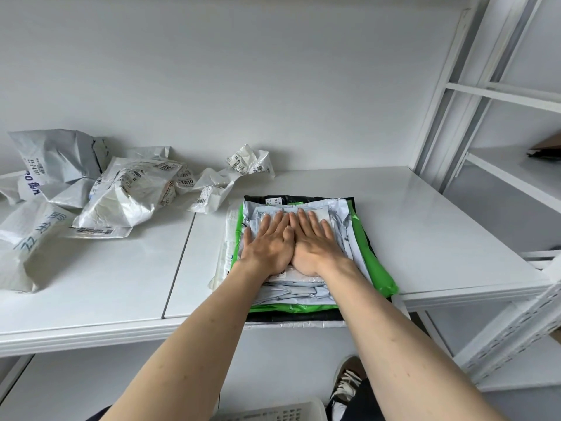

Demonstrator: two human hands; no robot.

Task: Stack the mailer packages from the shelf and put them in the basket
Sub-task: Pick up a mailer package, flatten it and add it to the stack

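Observation:
A flat stack of mailer packages (pixel 361 235), grey-white ones over a green one and a black one, lies on the white shelf (pixel 440 226) near its front edge. My left hand (pixel 267 243) and my right hand (pixel 312 240) lie side by side, palms down, fingers straight, pressing on top of the stack. Loose crumpled mailer packages (pixel 121 192) lie heaped at the left of the shelf. The rim of a white basket (pixel 273 413) shows at the bottom edge, below the shelf.
A white metal rack (pixel 485 95) with more shelves stands at the right, a dark object (pixel 546 150) on one shelf. The wall runs behind the shelf. My shoe (pixel 346 381) shows on the floor beside the basket.

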